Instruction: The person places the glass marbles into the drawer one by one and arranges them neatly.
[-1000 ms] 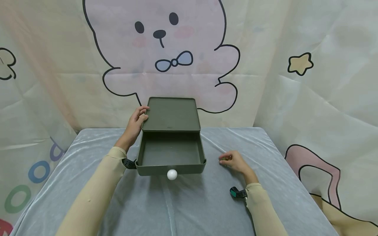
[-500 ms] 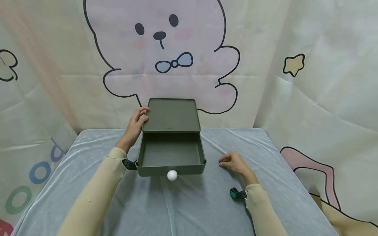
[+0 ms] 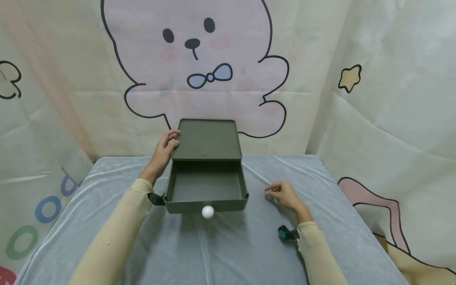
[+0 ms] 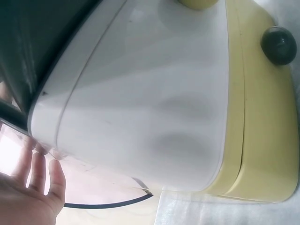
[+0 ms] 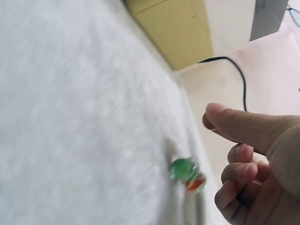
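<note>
One green marble (image 5: pixel 184 169) and one orange-red marble (image 5: pixel 196 183) are seen close together on the cloth-covered bench (image 3: pixel 246 249), just beneath the right hand (image 3: pixel 285 194), between the drawer stack (image 3: pixel 206 138) and the bench's right edge. That hand is held with fingers loosely curled, thumb out, and nothing is plainly seen pinched. The left hand (image 3: pixel 161 152) is laid with nearly straight fingers against the stack's left side, near the back edge of the bench. The step in hand is judged to be gathering marbles while the stack is steadied; for the next move, a fingertip pinch low to the bench seems called for. Open room is offered between marbles and stack, but the walls of the pulled-out green drawer (image 3: pixel 189 206) would have to be cleared from above.
</note>
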